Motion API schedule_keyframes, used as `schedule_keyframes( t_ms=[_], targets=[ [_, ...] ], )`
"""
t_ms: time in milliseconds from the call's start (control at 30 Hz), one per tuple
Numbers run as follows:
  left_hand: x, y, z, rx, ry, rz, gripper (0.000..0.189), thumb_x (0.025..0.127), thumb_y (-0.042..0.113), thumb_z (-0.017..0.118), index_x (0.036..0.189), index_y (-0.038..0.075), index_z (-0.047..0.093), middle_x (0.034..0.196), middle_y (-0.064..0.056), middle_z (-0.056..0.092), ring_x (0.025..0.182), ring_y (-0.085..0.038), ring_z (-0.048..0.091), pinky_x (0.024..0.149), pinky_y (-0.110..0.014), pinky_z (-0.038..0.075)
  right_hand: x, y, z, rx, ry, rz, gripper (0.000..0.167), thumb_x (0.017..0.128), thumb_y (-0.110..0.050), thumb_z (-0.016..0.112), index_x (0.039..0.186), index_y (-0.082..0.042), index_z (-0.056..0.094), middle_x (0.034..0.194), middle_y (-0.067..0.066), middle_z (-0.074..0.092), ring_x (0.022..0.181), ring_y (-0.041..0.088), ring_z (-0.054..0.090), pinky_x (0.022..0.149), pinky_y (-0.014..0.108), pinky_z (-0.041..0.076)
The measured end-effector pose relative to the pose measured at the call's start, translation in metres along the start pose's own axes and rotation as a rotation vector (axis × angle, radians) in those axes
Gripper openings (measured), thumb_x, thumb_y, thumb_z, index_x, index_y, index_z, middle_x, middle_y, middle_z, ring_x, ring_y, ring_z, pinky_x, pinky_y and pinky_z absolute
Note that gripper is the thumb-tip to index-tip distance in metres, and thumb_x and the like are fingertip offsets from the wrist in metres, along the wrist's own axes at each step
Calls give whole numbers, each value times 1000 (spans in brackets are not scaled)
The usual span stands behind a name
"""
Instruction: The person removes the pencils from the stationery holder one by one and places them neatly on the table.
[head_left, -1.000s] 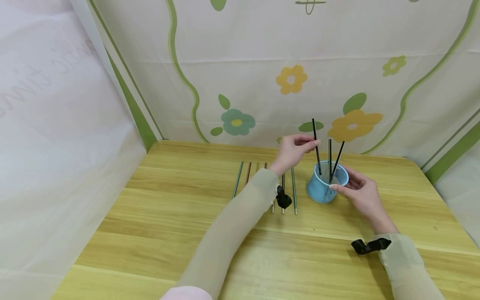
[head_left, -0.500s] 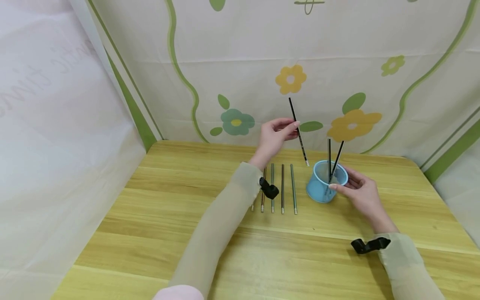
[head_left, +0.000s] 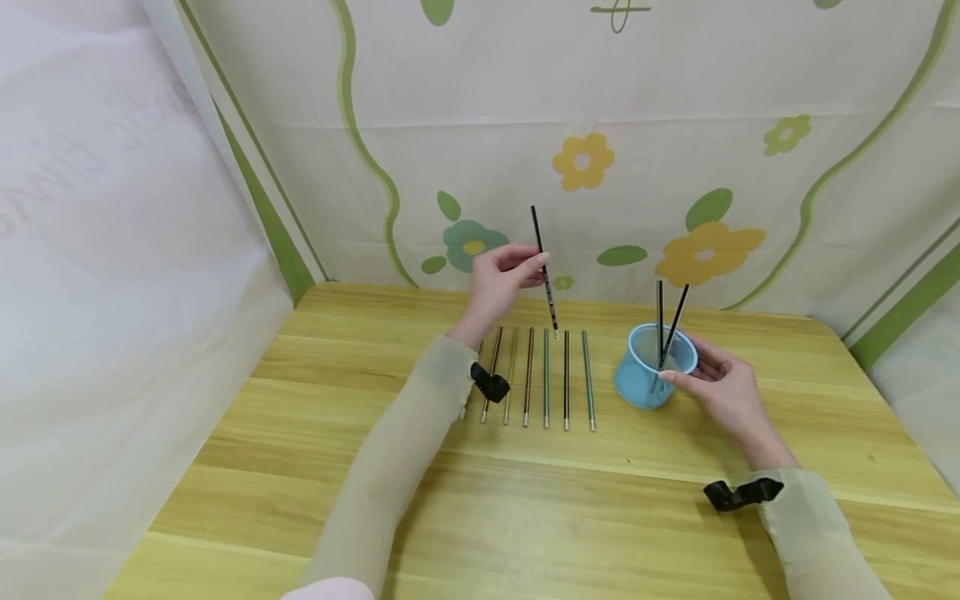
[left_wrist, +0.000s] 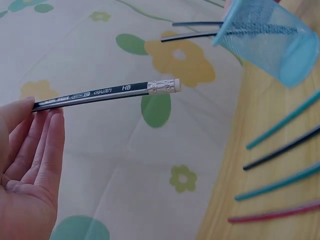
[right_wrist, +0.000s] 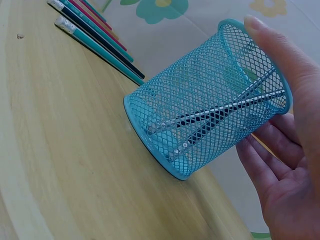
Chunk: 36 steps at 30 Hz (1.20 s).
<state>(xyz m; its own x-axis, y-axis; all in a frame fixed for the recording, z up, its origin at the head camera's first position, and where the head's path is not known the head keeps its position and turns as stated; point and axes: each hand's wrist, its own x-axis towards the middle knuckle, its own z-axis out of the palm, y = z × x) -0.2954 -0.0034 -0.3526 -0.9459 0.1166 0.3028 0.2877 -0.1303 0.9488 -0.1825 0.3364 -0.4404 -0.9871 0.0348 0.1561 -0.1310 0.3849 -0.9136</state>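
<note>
My left hand (head_left: pixel 501 279) pinches a black pencil (left_wrist: pixel 115 93) between thumb and fingers, holding it nearly upright above the row of pencils. Its white eraser (left_wrist: pixel 176 85) points down, and HB lettering shows on the barrel. My right hand (head_left: pixel 723 390) grips the rim and side of a blue mesh pen holder (right_wrist: pixel 200 95) standing on the table. Two dark pencils (head_left: pixel 673 323) lean inside it, eraser ends down. Left of the holder, several pencils lie side by side, among them a green pencil (head_left: pixel 588 379) and a black pencil (head_left: pixel 566 379). My left forearm partly covers the leftmost ones.
The wooden table (head_left: pixel 600 517) ends at the back against a white curtain (head_left: pixel 480 83) printed with flowers. Another white curtain (head_left: pixel 112 292) hangs along the left side. A black wrist mount (head_left: pixel 489 383) sits on the left sleeve, just above the pencils.
My left hand has lifted the black pencil out of the pen holder and carried it left, over the row. The right hand and the holder have stayed in place.
</note>
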Motion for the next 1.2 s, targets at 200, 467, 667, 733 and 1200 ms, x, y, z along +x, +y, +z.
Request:
schedule_keyframes(
  t_ms=[200, 467, 667, 733, 1200],
  targets=[
    [-12, -7, -27, 61, 13, -56, 23, 92, 19, 79, 109, 4, 75, 98, -10, 74, 84, -26, 73, 79, -37, 62, 1, 2, 0, -4, -2, 0, 72, 91, -18, 81, 152, -1, 46, 146, 29, 48, 112, -1, 60, 89, 14, 51],
    [-24, -23, -62, 103, 9, -113, 28, 92, 24, 80, 112, 5, 75, 102, -11, 74, 87, -26, 73, 83, -42, 61, 2, 6, -1, -7, 4, -7, 72, 91, -17, 81, 152, -2, 46, 147, 29, 48, 113, 0, 60, 89, 14, 50],
    [-32, -31, -82, 146, 27, -124, 26, 91, 20, 80, 109, 1, 75, 99, -13, 74, 83, -26, 73, 79, -39, 62, 2, 7, -1, -8, 3, -13, 71, 91, -17, 81, 151, -2, 46, 146, 29, 48, 113, 1, 61, 88, 14, 51],
    [-34, -33, -88, 157, 34, -136, 26, 91, 20, 80, 108, 0, 75, 99, -14, 74, 82, -27, 73, 78, -38, 62, 2, 6, -1, -10, 8, -13, 71, 91, -17, 81, 151, -2, 47, 146, 29, 49, 112, 0, 61, 88, 14, 51],
    [-48, -41, -115, 294, 41, -329, 23, 91, 10, 79, 107, -6, 74, 97, -18, 74, 75, -24, 73, 78, -43, 62, 0, 4, 0, -6, 8, -15, 69, 91, -17, 81, 150, -2, 48, 145, 26, 51, 111, -2, 61, 88, 14, 51]
  ],
)
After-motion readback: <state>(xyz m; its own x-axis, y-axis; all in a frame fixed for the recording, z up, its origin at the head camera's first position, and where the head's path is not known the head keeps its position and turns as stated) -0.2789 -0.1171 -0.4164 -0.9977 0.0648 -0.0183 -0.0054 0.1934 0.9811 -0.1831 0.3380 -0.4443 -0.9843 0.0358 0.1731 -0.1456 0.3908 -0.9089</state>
